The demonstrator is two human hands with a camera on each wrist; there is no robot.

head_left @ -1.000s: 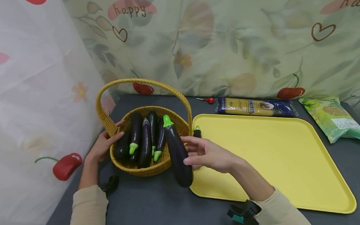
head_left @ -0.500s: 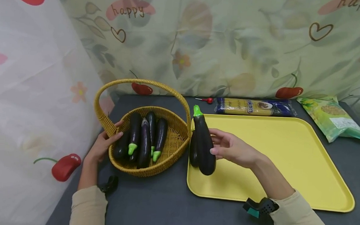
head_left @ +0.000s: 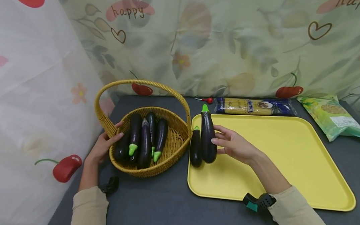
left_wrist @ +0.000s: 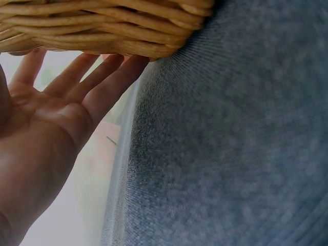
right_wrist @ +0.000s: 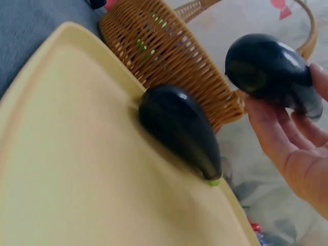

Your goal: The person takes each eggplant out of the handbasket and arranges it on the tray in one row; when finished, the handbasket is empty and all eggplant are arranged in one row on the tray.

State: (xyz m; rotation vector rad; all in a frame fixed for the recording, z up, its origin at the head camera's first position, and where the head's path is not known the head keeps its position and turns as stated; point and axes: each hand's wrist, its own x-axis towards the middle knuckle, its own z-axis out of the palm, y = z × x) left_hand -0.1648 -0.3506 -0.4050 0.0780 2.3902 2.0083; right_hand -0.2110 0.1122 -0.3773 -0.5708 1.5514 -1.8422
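My right hand (head_left: 234, 145) pinches a dark purple eggplant (head_left: 208, 137) between thumb and fingers, green stem upward, over the left part of the yellow tray (head_left: 274, 163). The right wrist view shows this eggplant (right_wrist: 266, 72) raised off the tray. A second eggplant (head_left: 196, 148) lies on the tray along its left edge. My left hand (head_left: 101, 146) holds the left side of the wicker basket (head_left: 173, 156), thumb over the rim. From the left wrist, the fingers of that hand (left_wrist: 56, 118) reach up against the woven wall. Several eggplants (head_left: 144, 144) lie inside the basket, mostly at its left.
Behind the tray lie a pasta packet (head_left: 255, 106) and a small red-handled tool (head_left: 209, 100). A green plastic bag (head_left: 333, 116) sits at the back right. The basket's tall handle (head_left: 145, 82) arches over it. Patterned cloth (head_left: 218, 53) hangs behind the dark table (head_left: 151, 205).
My right hand has carried the eggplant from the basket's right rim rightward over the tray, beside the other eggplant, and turned it more upright. My left hand stays on the basket.
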